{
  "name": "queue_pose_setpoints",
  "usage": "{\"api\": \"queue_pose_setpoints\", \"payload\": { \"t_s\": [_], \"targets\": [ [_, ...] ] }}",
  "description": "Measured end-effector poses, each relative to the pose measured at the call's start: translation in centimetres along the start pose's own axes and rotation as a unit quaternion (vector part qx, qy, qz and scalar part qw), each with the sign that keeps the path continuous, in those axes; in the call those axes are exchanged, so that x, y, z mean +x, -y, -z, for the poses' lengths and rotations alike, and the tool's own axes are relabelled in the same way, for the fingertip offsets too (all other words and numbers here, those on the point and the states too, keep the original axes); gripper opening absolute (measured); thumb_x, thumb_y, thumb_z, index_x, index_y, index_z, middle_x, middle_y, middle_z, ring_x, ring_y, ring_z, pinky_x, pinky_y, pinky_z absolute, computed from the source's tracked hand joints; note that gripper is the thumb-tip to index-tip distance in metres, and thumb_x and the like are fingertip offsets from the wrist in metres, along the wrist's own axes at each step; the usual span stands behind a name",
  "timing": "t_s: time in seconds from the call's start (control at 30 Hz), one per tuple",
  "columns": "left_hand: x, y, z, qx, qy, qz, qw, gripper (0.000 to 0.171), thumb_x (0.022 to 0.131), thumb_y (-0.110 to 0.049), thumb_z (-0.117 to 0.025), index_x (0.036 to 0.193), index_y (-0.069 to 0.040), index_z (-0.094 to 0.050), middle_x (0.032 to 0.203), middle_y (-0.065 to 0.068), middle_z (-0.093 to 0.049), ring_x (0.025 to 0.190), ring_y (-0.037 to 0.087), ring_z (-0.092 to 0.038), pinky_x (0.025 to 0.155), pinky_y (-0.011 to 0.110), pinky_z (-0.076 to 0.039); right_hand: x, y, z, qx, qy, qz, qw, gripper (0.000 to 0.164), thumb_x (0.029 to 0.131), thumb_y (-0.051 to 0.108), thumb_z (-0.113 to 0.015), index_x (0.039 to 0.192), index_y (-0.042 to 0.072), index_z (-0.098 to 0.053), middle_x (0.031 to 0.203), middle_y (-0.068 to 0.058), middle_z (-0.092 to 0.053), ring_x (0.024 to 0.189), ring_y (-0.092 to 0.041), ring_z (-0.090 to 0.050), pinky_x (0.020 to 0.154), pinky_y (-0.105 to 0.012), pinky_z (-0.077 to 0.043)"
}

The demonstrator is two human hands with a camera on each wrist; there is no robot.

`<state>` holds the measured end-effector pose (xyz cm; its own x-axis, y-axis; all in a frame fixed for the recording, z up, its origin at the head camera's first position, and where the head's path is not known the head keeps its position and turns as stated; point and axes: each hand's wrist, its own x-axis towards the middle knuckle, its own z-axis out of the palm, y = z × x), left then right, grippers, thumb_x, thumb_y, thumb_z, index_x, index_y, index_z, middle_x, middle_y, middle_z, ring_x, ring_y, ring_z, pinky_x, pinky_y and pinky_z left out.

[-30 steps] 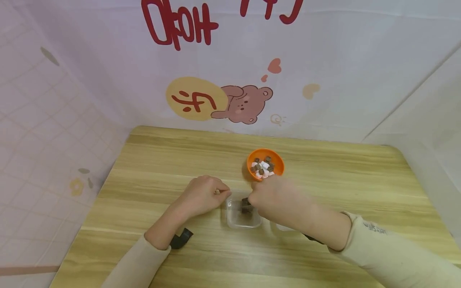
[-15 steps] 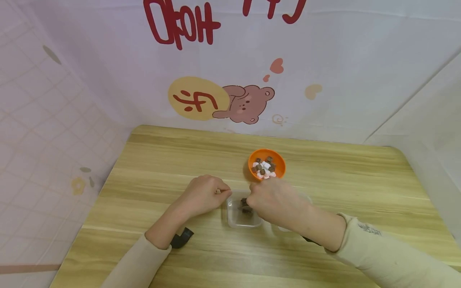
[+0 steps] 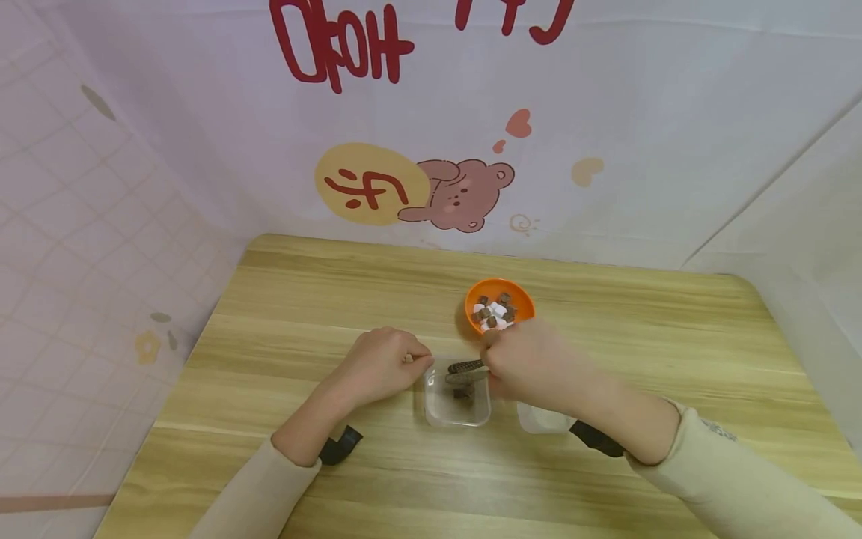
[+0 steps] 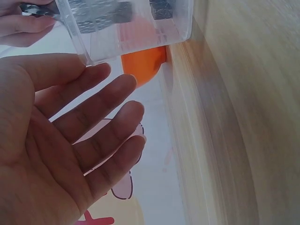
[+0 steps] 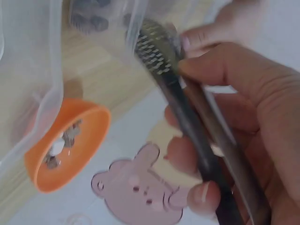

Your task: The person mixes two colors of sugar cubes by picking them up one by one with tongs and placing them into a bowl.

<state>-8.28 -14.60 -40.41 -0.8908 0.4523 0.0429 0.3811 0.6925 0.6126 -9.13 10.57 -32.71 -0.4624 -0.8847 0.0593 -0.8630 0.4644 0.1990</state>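
Observation:
My left hand [image 3: 384, 367] pinches the corner rim of a clear plastic container [image 3: 458, 416] between thumb and index finger; in the left wrist view its other fingers [image 4: 115, 136] are spread loosely. Dark brown cubes [image 3: 462, 392] lie inside that container. My right hand [image 3: 532, 367] grips a pair of tongs [image 5: 187, 117] with textured tips, its fingers curled round the two arms. The tips are parted over the container, with no cube visible between them. Just behind stands an orange bowl [image 3: 473, 295] with white, pinkish and brown cubes in it.
A second clear container [image 3: 542, 421] stands to the right, partly hidden under my right forearm. Black bands [image 3: 340, 446] show at both wrists. The wooden table [image 3: 323, 299] ends at a white printed curtain [image 3: 640, 187] at the back.
My right hand has shifted to the right, bringing the parted tong tips into view above the container. More of the second container shows now. My left hand has stayed at the rim.

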Motion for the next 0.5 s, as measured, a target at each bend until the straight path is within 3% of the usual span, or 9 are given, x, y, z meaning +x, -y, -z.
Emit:
{"api": "queue_pose_setpoints", "payload": {
  "t_s": [0.1,0.17,0.27,0.4,0.5],
  "targets": [
    [0.0,0.0,0.0,-0.002,0.001,0.003,1.0000,0.013,0.098,-0.021,-0.073,0.099,-0.018,-0.086,0.097,-0.009,-0.078,0.072,0.003,-0.059,0.066,0.028,-0.050,-0.8,-1.1,0.4,0.069,-0.008,-0.015,0.997,0.019,0.073,0.013,-0.081,0.069,0.017,-0.062,0.067,0.011,-0.043,0.052,-0.006,-0.032,0.046,-0.023,-0.032],
    [0.0,0.0,-0.1,-0.003,0.002,0.005,1.0000,0.013,0.098,-0.021,-0.073,0.099,-0.018,-0.086,0.097,-0.008,-0.078,0.071,0.003,-0.058,0.066,0.028,-0.050,-1.6,-1.8,0.5,0.096,-0.034,-0.022,0.995,0.014,0.073,0.011,-0.080,0.072,0.017,-0.067,0.067,0.011,-0.039,0.053,-0.003,-0.029,0.047,-0.021,-0.029],
    [0.0,0.0,-0.1,-0.005,0.003,0.009,0.9999,0.014,0.098,-0.020,-0.073,0.099,-0.018,-0.086,0.097,-0.008,-0.078,0.069,0.004,-0.057,0.065,0.029,-0.049,-2.7,-3.0,0.6,0.133,-0.083,-0.026,0.987,0.013,0.074,0.008,-0.082,0.082,0.017,-0.075,0.070,0.013,-0.045,0.056,0.001,-0.033,0.048,-0.019,-0.031],
    [0.0,-0.2,0.0,-0.010,0.005,0.021,0.9997,0.013,0.098,-0.021,-0.073,0.100,-0.018,-0.086,0.098,-0.008,-0.078,0.070,0.004,-0.058,0.065,0.029,-0.049,-3.9,-5.1,0.7,0.149,-0.142,-0.051,0.977,0.019,0.074,0.007,-0.085,0.089,0.017,-0.082,0.078,0.014,-0.060,0.057,0.005,-0.041,0.047,-0.017,-0.036],
    [0.0,-0.3,0.0,-0.015,0.008,0.029,0.9994,0.013,0.098,-0.021,-0.074,0.101,-0.017,-0.086,0.094,-0.008,-0.078,0.066,0.006,-0.056,0.062,0.029,-0.046,-4.8,-6.7,0.5,0.141,-0.165,-0.083,0.973,0.019,0.073,0.007,-0.085,0.088,0.019,-0.082,0.080,0.015,-0.062,0.055,0.006,-0.041,0.044,-0.018,-0.034]
  ]
}}
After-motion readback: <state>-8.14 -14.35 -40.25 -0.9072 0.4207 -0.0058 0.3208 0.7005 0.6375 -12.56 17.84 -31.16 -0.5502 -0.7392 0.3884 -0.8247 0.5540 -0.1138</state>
